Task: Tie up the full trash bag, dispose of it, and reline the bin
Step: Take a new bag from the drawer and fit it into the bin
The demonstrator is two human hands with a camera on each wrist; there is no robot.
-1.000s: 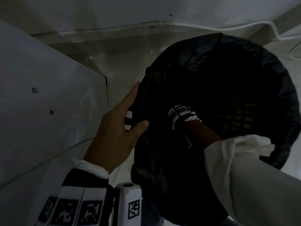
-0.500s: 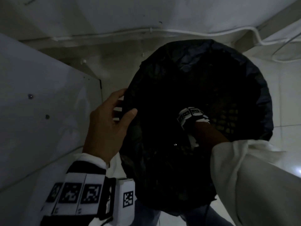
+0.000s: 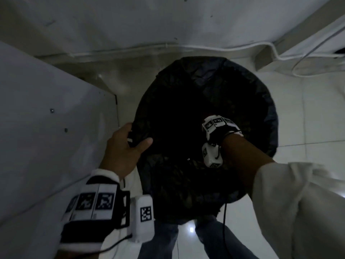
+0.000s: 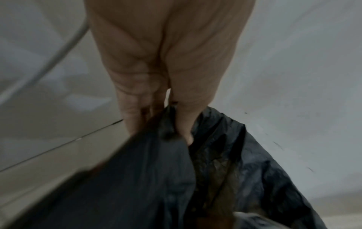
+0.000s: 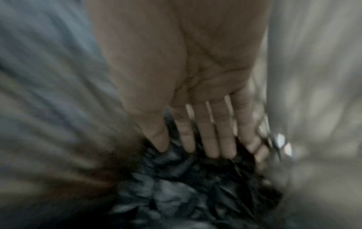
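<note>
Since a second ago the bin [image 3: 268, 113] is seen further off; relining is nearly done. The black liner [image 4: 225, 155] is pinched at the rim by the left hand [image 3: 123, 152], and pressed down inside by the straight fingers [image 5: 205, 136] of the right hand [image 5: 186, 69].

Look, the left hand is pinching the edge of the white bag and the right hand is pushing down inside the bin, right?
Nearly. The bag is black, not white; the left wrist view shows it clearly. The rest holds: the left hand pinches its edge, and the right hand pushes down inside the bin.
</note>
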